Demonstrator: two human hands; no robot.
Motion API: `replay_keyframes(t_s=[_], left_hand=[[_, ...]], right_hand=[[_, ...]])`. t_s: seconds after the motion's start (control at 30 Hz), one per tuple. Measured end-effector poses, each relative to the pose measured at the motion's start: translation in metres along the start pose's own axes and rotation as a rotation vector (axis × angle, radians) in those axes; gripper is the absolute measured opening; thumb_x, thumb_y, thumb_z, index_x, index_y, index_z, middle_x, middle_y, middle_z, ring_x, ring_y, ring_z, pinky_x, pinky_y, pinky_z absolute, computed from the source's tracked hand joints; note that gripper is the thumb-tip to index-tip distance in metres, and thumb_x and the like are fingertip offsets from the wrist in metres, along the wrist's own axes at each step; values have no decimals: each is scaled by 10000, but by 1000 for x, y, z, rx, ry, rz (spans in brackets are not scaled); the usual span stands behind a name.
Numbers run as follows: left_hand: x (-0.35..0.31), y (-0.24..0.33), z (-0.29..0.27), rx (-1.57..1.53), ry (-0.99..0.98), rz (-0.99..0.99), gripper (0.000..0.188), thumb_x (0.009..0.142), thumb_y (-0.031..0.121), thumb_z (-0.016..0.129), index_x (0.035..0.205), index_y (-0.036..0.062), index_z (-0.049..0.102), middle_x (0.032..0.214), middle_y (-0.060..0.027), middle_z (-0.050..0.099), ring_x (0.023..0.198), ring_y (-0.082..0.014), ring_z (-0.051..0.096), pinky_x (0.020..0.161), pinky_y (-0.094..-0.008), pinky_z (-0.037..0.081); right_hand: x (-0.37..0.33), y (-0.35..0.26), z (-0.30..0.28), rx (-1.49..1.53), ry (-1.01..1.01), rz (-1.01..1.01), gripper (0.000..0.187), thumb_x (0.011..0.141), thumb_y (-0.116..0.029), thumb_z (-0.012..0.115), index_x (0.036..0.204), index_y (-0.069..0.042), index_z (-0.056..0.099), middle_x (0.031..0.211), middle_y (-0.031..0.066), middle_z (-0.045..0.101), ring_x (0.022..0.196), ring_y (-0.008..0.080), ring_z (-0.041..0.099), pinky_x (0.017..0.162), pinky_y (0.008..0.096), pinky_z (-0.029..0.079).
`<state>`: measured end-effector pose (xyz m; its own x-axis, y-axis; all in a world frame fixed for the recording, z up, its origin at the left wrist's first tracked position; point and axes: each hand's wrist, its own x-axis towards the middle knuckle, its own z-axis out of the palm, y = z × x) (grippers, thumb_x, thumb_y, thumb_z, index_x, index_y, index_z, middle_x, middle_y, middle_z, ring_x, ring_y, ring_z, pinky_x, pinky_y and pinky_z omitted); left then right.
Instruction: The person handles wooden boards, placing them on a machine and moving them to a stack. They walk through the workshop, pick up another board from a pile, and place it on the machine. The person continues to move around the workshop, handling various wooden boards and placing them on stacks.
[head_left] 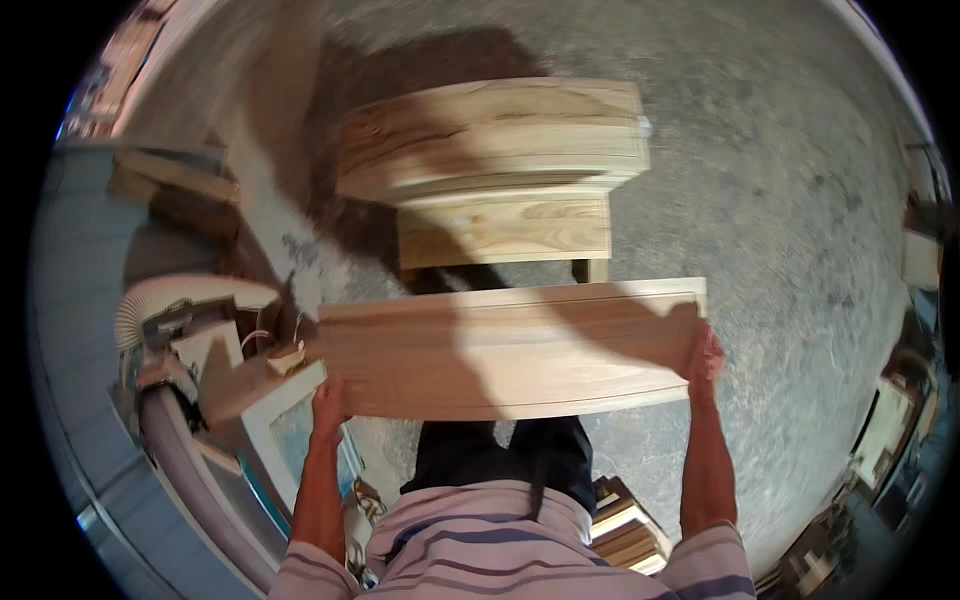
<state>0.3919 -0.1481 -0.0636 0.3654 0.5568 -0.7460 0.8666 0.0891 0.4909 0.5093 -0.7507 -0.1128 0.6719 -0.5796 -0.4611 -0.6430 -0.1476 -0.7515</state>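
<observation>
A long, pale wooden panel (pixel 520 350) with a routed line near its edges is held up in front of my waist. My left hand (pixel 328 403) is closed on its left end, near the lower corner. At the opposite end my right hand (pixel 706 357) grips the edge, fingers wrapped round it. Just beyond the panel stands a low wooden bench-like piece (pixel 500 130), with a wider grained top and a narrower front board (pixel 505 230) below it. Shadows fall across both pieces of wood. Fingers under the panel are hidden.
Grey concrete floor (pixel 780 230) lies around the bench. To the left are a cluttered box-like stand (pixel 225 385), a ribbed hose (pixel 195 290) and wood pieces (pixel 175 180). Stacked wood strips (pixel 627 525) sit behind me at right. More clutter lines the far right rim.
</observation>
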Motion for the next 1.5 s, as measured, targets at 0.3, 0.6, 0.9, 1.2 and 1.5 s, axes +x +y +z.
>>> replay_keyframes(t_s=[0.3, 0.6, 0.9, 1.2, 1.5], left_hand=[[146, -24, 95, 147, 13, -128, 455, 807, 405, 546, 1079, 41, 525, 884, -63, 569, 732, -147, 536, 539, -296, 429], [327, -47, 176, 237, -1, -73, 429, 822, 387, 515, 1027, 11, 543, 775, -43, 557, 621, -100, 491, 478, -263, 387], [432, -49, 212, 181, -1, -69, 423, 804, 380, 543, 1038, 27, 544, 798, -48, 546, 634, -112, 488, 486, -276, 400], [467, -49, 224, 138, -19, 95, 464, 791, 358, 575, 1122, 40, 506, 991, -65, 553, 879, -158, 523, 692, -293, 444], [481, -91, 220, -161, -201, -36, 319, 837, 258, 562, 1059, 30, 543, 932, -82, 598, 772, -161, 596, 596, -237, 459]], right_hand=[[87, 22, 77, -211, -107, 58, 589, 881, -463, 453, 1175, 45, 510, 1119, 102, 560, 996, 163, 518, 884, 284, 391], [185, 120, 192, -291, -59, 56, 667, 837, -532, 478, 1161, 50, 520, 1107, 123, 560, 980, 194, 520, 862, 304, 398], [248, 158, 281, -313, -16, 97, 689, 818, -554, 495, 1166, 40, 520, 1119, 102, 551, 979, 175, 518, 853, 284, 402], [282, 178, 314, -384, -60, 89, 555, 857, -447, 494, 1232, -38, 484, 1214, 64, 506, 1074, 174, 474, 944, 289, 334], [271, 265, 283, -505, -127, 70, 453, 843, -355, 481, 1182, -55, 468, 963, 45, 503, 812, 137, 478, 677, 260, 412]])
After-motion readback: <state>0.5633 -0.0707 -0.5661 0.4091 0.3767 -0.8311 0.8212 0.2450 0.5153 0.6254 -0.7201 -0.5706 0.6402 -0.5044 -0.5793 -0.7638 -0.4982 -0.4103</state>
